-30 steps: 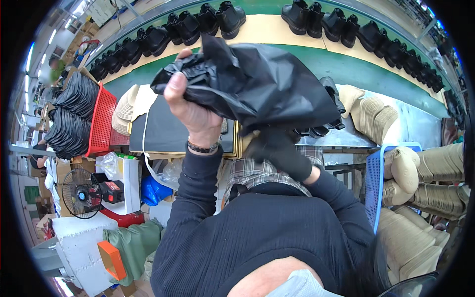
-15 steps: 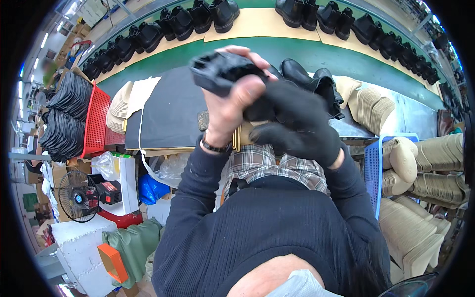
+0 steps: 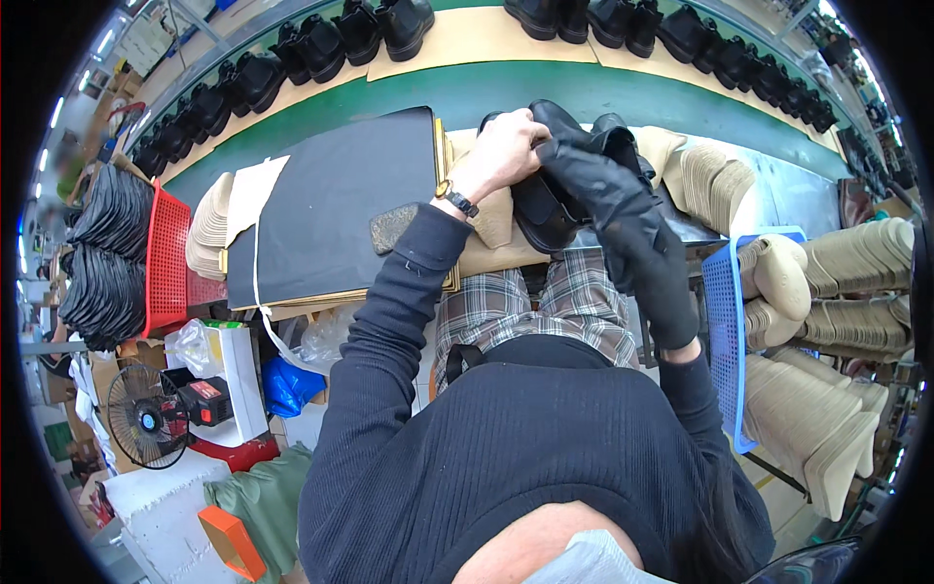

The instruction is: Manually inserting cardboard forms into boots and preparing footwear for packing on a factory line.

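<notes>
My bare left hand [image 3: 504,151], with a watch at its wrist, is closed above the black boots on the bench. Its fingertips meet the fingertips of my black-gloved right hand [image 3: 628,219]; what they pinch is hidden. The gloved fingers stretch out toward the upper left, looking long and loose. Just below both hands a black ankle boot [image 3: 547,219] rests near the bench's front edge, partly covered by them. Another black boot [image 3: 615,141] stands behind the glove, and a rounded black toe [image 3: 553,117] shows beyond my left fingers.
To the left lie a stack of dark sheets [image 3: 341,185] with a rough grey block [image 3: 391,230] on it and a red basket [image 3: 167,258]. Beige insole-like pieces [image 3: 720,185] and a blue basket [image 3: 722,341] are on the right. Black boots line a green conveyor [image 3: 467,88] beyond.
The black boot that my left hand held up is out of it, and a boot now rests below my hands. My left hand moved right; both hands' fingers came together over the boots.
</notes>
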Available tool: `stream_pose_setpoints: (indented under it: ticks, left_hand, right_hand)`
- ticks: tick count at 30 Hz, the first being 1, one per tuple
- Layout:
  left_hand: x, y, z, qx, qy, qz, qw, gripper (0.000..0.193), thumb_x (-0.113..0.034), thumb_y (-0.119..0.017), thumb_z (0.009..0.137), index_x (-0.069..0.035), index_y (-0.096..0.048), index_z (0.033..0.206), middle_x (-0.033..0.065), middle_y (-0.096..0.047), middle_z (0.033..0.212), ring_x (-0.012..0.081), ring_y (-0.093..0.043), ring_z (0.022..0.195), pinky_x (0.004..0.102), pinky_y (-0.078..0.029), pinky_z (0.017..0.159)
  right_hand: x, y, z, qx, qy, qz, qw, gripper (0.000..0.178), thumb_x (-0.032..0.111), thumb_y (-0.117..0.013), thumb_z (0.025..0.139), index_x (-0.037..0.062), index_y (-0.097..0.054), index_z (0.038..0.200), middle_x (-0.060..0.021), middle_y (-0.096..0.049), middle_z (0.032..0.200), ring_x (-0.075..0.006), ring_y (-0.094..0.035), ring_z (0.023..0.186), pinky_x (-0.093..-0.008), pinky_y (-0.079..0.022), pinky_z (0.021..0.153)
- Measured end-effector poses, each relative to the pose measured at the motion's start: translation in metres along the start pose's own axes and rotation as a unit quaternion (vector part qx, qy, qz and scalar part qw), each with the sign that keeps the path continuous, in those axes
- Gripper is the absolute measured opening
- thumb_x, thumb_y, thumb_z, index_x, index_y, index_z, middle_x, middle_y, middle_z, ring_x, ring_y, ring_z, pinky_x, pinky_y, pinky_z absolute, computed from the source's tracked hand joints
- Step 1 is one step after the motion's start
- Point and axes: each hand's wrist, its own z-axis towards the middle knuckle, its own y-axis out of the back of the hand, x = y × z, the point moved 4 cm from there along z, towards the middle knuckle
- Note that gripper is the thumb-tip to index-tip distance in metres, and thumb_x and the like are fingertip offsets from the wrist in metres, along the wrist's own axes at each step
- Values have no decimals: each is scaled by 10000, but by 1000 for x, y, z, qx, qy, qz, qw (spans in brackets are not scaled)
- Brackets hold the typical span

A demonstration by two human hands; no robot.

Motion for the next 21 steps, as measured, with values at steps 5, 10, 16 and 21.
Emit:
stream_pose_setpoints:
  ticks: [5,10,16,21]
  left_hand:
    - [-41,-5,-7,-123,-9,-5,992,108,-124,-679,750,-29,-638,782,115,-549,772,279,-590,660,370,-491,596]
    - [-99,-15,-31,-211,-97,30,972,97,-50,-645,735,-23,-571,792,87,-487,738,229,-565,601,325,-476,523]
    - [-110,-20,-45,-215,-151,67,962,227,-24,-639,714,39,-609,931,72,-479,739,187,-539,636,286,-456,527]
    - [-124,-17,-51,-186,-186,60,963,196,-21,-637,715,52,-607,895,68,-469,714,186,-522,591,286,-451,513]
  right_hand:
    - [2,12,-35,-124,217,-436,865,358,300,-678,815,36,-565,1030,-174,-597,878,-318,-605,751,-384,-459,612]
    - [-2,10,-32,-67,105,-456,881,266,261,-639,837,56,-568,991,-149,-590,815,-340,-600,727,-402,-461,601]
    - [-33,21,-21,107,-9,-172,979,184,53,-528,870,34,-601,1038,-149,-621,742,-281,-621,666,-373,-480,633]
    - [-46,9,-7,2,219,-440,871,243,68,-607,778,-39,-576,994,-178,-608,840,-282,-592,701,-341,-462,640]
